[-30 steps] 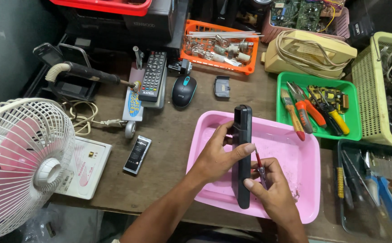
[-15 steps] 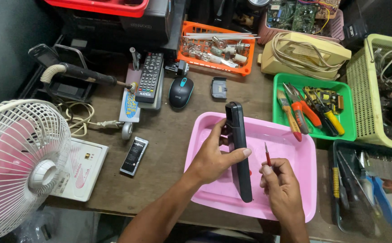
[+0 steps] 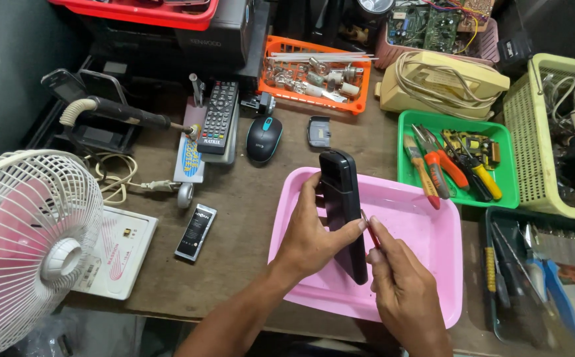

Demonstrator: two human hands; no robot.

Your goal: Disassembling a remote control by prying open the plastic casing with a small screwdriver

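Black and slim, the long plastic remote handset (image 3: 344, 211) stood tilted above the shallow pink plastic tray (image 3: 426, 231) at lower centre of the frame, its top end leaning toward the upper left. My left hand (image 3: 310, 238) was wrapped around its lower half, thumb on the right edge and fingers on the left, a firm closed grip on the handset. My right hand (image 3: 403, 291), just beside it at the lower right, was pinched shut on a thin red-handled screwdriver (image 3: 369, 233), whose tip met the handset's right edge next to my left thumb.

Brown wood showed as the counter (image 3: 248, 218) under the tray. To the upper right sat a green plastic tray (image 3: 502, 198) of pliers and screwdrivers with orange and yellow handles. Above the pink tray lay a small dark battery cover (image 3: 318, 131), a black computer mouse (image 3: 264, 139) and a second black remote with many buttons (image 3: 218, 118). An orange basket of glass bulbs (image 3: 314, 78) sat at upper centre. A flat black battery (image 3: 195, 231) lay at centre left, and a white wire-guard desk fan (image 3: 23, 251) filled the lower left.
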